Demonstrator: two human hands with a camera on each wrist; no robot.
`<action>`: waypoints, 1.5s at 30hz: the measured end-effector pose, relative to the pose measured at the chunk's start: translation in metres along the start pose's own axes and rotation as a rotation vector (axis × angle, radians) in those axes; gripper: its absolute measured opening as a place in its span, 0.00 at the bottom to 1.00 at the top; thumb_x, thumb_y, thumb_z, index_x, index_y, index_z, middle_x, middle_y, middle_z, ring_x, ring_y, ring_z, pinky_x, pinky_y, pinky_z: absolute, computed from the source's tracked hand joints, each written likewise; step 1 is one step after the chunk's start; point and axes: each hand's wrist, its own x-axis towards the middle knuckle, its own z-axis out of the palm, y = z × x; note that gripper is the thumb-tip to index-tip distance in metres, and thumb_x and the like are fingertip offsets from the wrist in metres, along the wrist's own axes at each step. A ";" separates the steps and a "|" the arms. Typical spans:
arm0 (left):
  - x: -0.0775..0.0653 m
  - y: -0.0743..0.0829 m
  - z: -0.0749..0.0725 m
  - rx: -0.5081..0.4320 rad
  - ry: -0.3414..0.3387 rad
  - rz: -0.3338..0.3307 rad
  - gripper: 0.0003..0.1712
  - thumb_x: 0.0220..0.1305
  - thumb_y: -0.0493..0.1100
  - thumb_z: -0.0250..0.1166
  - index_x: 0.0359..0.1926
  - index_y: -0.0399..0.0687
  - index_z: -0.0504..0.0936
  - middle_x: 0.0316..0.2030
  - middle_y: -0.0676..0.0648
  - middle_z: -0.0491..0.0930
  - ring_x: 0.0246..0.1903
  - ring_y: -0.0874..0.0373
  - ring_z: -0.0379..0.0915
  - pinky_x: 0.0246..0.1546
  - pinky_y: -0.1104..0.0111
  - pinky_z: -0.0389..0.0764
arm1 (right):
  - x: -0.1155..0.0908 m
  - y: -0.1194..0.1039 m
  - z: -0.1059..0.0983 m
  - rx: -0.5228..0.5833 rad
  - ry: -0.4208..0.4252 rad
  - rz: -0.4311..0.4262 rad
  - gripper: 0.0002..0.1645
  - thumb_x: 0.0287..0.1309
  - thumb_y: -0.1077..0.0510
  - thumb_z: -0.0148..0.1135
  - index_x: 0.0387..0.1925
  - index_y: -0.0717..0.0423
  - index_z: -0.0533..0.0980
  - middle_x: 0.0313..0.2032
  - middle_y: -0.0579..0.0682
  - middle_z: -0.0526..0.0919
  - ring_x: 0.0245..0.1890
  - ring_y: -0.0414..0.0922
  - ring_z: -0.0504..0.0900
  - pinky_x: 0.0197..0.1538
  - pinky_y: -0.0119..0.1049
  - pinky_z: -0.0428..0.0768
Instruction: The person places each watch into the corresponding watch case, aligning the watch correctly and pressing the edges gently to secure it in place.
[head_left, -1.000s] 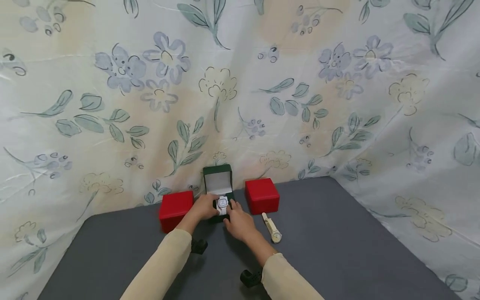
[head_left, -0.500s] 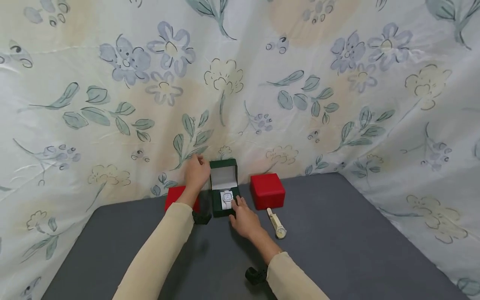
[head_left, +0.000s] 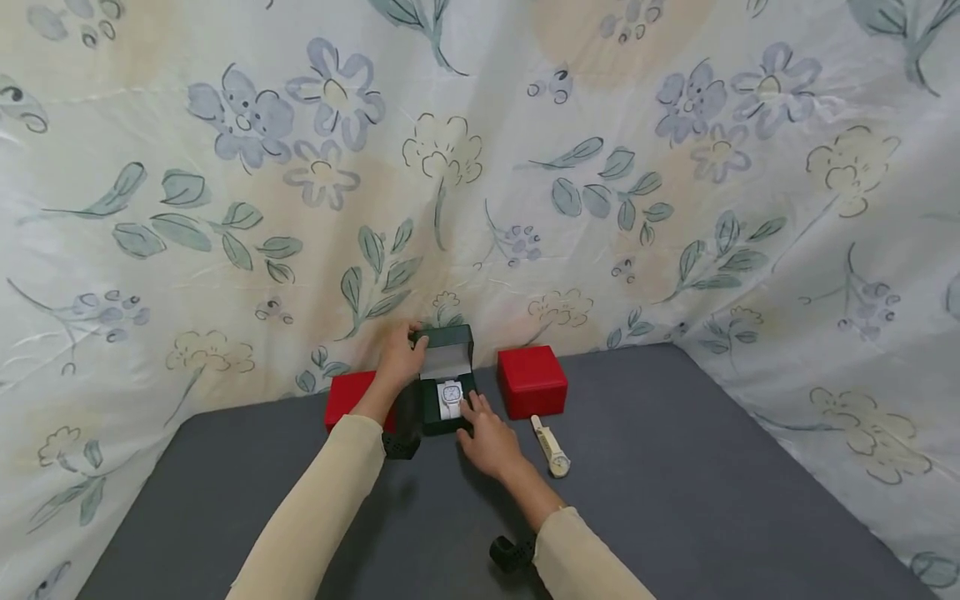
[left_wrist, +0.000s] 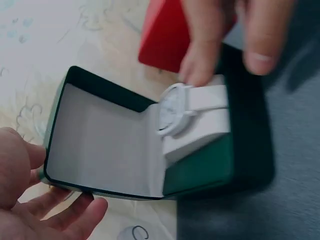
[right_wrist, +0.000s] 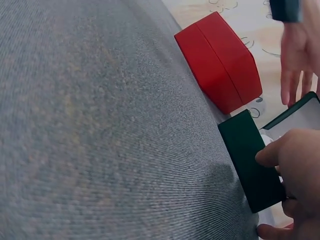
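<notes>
A green watch box (head_left: 430, 408) stands with its lid raised, showing a pale lining (left_wrist: 105, 135). Inside, a white wristwatch (left_wrist: 172, 111) is wrapped round a white cushion (left_wrist: 200, 135). My left hand (head_left: 401, 357) holds the lid at its left edge, thumb and fingers on either side of the rim. My right hand (head_left: 491, 437) grips the box at its right front corner. In the right wrist view, the thumb (right_wrist: 270, 154) presses the front wall; in the left wrist view, a finger (left_wrist: 200, 62) reaches in beside the watch.
One red box (head_left: 532, 383) stands right of the green box, another red box (head_left: 348, 396) to the left, partly behind my left arm. A cream-strapped watch (head_left: 553, 450) lies on the grey tabletop (head_left: 675, 483). Floral cloth (head_left: 480, 208) hangs behind.
My left hand has left the watch, risen beside the box and taken hold of the lid, which now tilts slightly forward. My right hand stays at the box's right front.
</notes>
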 end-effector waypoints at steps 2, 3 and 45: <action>-0.007 -0.001 -0.002 0.022 -0.019 0.011 0.21 0.71 0.43 0.53 0.60 0.37 0.70 0.59 0.35 0.71 0.56 0.42 0.68 0.59 0.50 0.72 | 0.000 0.000 0.001 0.005 0.001 -0.001 0.32 0.64 0.53 0.59 0.68 0.52 0.66 0.73 0.52 0.59 0.73 0.54 0.58 0.55 0.71 0.69; -0.009 -0.002 -0.002 0.045 -0.019 0.025 0.21 0.71 0.43 0.53 0.60 0.37 0.71 0.60 0.35 0.71 0.57 0.42 0.68 0.60 0.49 0.71 | 0.000 0.000 0.001 0.011 0.001 -0.005 0.32 0.64 0.53 0.59 0.68 0.52 0.66 0.73 0.52 0.59 0.73 0.55 0.58 0.55 0.71 0.70; -0.069 0.007 0.013 0.576 -0.202 0.163 0.10 0.59 0.43 0.68 0.39 0.44 0.78 0.39 0.46 0.76 0.38 0.53 0.75 0.38 0.60 0.82 | -0.007 0.010 -0.014 0.520 0.100 0.046 0.38 0.67 0.55 0.56 0.72 0.62 0.54 0.68 0.63 0.66 0.67 0.57 0.69 0.64 0.53 0.71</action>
